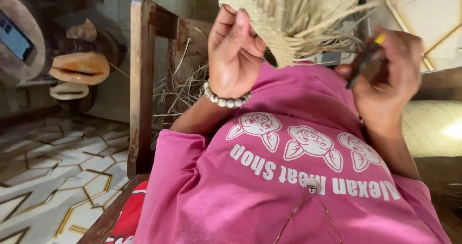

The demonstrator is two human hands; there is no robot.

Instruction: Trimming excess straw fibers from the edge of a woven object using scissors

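My left hand [234,51], with a bead bracelet on its wrist, grips the edge of a pale woven straw piece [293,18] held up in front of my chest. Loose straw strands [337,37] hang from the lower edge of the weave. My right hand [390,75] is closed around a small dark tool with a yellow tip [364,61], held just right of the weave's fringe. My pink printed shirt fills the lower part of the view.
A wooden chair frame [142,85] stands to my left with loose straw [180,92] piled behind it. A patterned tile floor [57,176] lies at lower left. A woven mat [433,128] sits at right. A pair of sandals [79,68] rests at upper left.
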